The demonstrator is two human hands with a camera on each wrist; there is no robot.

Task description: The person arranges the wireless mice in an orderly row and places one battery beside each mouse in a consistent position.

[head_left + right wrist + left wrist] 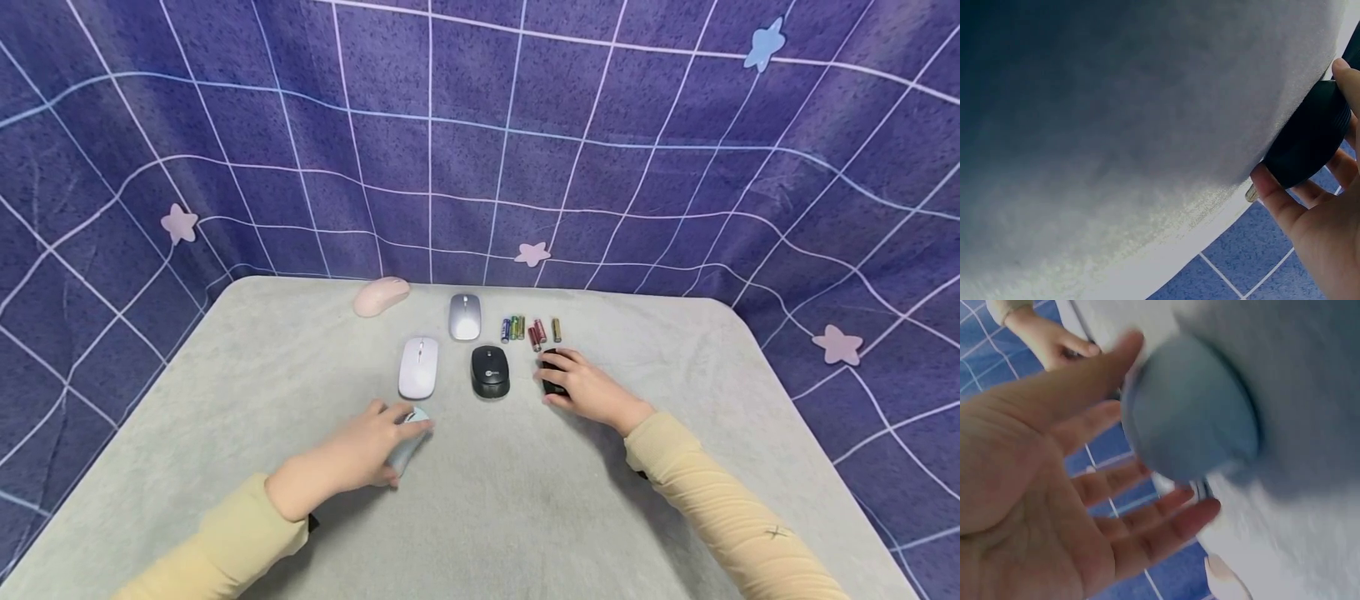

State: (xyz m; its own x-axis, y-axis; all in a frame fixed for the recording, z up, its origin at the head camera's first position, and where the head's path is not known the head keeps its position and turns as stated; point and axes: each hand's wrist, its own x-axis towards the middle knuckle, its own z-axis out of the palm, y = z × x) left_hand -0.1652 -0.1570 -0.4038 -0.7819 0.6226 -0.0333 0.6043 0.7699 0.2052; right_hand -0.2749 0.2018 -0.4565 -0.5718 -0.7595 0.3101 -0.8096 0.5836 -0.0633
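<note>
At the table's left front, my left hand [367,450] spans a light blue computer mouse [406,450], fingers over its far side and thumb at its near edge. In the left wrist view that mouse [1191,409] shows its smooth rounded back between thumb and fingers. My right hand [592,389] grips a black computer mouse [553,375] right of centre, covering much of it. The right wrist view has the thumb and a finger at opposite sides of this mouse [1313,134]. Between the hands sits another black mouse [491,372], with a white mouse [418,367] to its left.
Farther back lie a grey mouse [465,317] and a pink mouse [381,297]. Several small batteries lie beyond the right hand, among them a blue battery [506,331], a red battery [540,331] and a gold battery [557,330]. A purple grid-patterned curtain [465,167] surrounds the grey cloth-covered table [510,517].
</note>
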